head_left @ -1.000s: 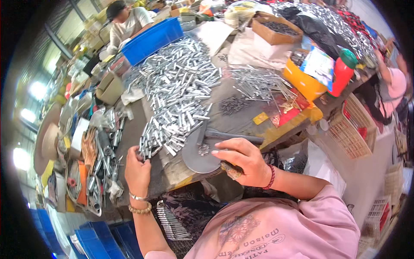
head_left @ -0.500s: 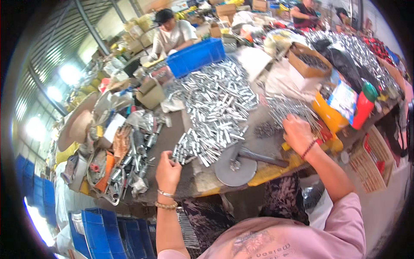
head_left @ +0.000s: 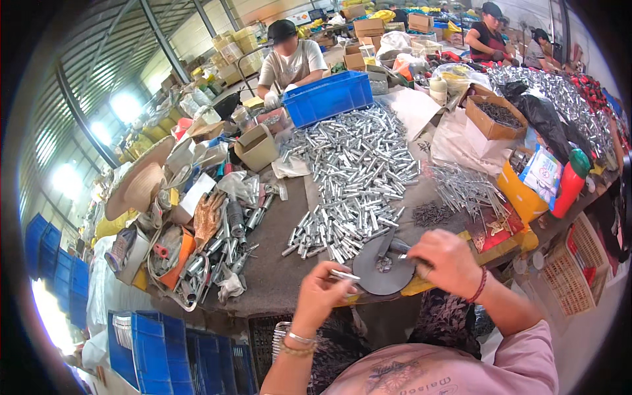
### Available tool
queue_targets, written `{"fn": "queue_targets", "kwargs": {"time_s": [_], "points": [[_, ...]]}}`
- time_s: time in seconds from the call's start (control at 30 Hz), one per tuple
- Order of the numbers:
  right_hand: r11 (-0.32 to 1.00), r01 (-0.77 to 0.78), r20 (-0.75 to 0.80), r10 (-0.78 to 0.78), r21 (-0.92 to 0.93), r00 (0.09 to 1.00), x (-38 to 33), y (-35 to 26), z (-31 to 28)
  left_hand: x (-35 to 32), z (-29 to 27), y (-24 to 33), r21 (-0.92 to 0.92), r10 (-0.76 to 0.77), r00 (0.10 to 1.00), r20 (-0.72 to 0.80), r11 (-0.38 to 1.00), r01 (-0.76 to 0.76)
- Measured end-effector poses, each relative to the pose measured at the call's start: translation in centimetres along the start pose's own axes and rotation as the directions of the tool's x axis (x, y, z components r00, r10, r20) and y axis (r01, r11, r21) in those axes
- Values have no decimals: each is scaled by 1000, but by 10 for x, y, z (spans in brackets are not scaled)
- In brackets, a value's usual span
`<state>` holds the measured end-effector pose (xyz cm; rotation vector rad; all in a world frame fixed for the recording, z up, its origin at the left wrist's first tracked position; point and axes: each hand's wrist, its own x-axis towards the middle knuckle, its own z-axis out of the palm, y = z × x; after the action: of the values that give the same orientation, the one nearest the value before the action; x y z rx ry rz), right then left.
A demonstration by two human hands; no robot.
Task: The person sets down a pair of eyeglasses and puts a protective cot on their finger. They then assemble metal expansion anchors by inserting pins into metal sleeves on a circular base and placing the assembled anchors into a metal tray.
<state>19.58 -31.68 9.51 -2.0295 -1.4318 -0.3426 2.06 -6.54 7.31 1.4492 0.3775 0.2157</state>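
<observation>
Left hand (head_left: 317,293), one: I log its fingers closed on a short silver tube (head_left: 345,275), held above the front edge of the tabletop (head_left: 282,283), just beside the left rim of a round grey disc (head_left: 370,280). Right hand (head_left: 454,263), one: fingers bent, at the disc's right side; whether they grip anything I cannot tell. Dark metal bar (head_left: 386,241), one, at the back of the disc. Silver tubes (head_left: 359,164), a large loose heap, behind the disc. Small dark pins (head_left: 431,214), one pile, right of the heap; thin metal rods (head_left: 464,189), a spread bundle, behind the pins. Blue bin (head_left: 329,99), one, at the heap's far end. Further right I list a red bottle (head_left: 567,193) with green cap; further left, an orange-brown glove (head_left: 208,217) among metal parts.
</observation>
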Motion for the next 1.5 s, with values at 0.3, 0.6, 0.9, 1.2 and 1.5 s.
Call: {"fn": "queue_targets", "kwargs": {"time_s": [0.3, 0.6, 0.9, 1.2, 1.5], "points": [[997, 45, 124, -36, -70, 992, -11, -22, 38, -2, 15, -18, 671, 428, 902, 53, 654, -350], [999, 38, 90, -37, -17, 995, 0, -20, 44, 2, 20, -17, 703, 411, 911, 43, 636, -320], [998, 62, 78, -64, 23, 995, -2, -16, 48, 5, 22, -17, 692, 411, 910, 64, 639, -337], [997, 66, 97, -68, 29, 993, 3, -10, 51, 10, 19, -21, 654, 389, 917, 88, 672, -348], [989, 84, 44, -90, 122, 995, 6, -12, 63, 8, 21, -26, 604, 417, 904, 93, 699, -384]]}}
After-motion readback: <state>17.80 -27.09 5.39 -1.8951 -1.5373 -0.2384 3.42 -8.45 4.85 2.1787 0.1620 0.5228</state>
